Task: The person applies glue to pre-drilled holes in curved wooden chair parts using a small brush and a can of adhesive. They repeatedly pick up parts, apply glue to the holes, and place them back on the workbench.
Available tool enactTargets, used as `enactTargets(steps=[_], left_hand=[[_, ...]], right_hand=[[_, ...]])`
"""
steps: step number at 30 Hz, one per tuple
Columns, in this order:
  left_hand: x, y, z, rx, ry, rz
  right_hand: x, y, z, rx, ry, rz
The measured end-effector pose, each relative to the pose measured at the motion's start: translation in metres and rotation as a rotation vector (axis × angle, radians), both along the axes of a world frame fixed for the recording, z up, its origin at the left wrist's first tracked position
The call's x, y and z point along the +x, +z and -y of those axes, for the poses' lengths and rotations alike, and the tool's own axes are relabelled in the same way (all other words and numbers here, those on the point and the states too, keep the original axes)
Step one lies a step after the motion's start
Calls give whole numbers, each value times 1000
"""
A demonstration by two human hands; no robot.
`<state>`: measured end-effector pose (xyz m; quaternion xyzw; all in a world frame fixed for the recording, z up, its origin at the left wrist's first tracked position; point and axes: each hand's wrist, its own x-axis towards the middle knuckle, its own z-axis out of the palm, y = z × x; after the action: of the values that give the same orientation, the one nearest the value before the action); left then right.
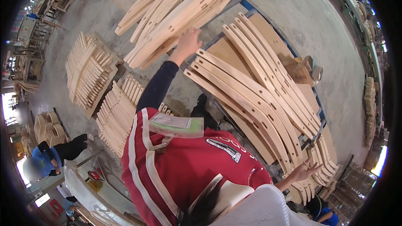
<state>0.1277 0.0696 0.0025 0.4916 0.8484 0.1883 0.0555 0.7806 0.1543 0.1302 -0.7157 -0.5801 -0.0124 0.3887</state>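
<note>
My left hand, in a dark sleeve, is at the near edge of a stack of curved wooden chair-leg-like pieces. Its fingers look loosely bent, with the thumb apart, and nothing shows in them; whether it touches the wood I cannot tell. My right hand is low on the right with its fingers spread, holding nothing. It is beside the lower ends of long, bent wooden pieces with slots. These lie in two groups on a cardboard-covered pallet in front of me.
More wooden parts are stacked at the left and beside my left arm. Shorter curved pieces lie at the lower right. A wooden block with a tape roll rests at the pallet's far edge. A person in blue stands at far left.
</note>
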Motion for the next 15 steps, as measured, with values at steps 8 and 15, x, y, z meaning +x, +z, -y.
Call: enactTargets(steps=[8,15], left_hand=[[-139,-54,-28,-109,340,-202],[-137,-74,-56,-54,240,-472]], right_hand=[[-55,23,-9,83,73,244],[-89,33,-6,45,34,331]])
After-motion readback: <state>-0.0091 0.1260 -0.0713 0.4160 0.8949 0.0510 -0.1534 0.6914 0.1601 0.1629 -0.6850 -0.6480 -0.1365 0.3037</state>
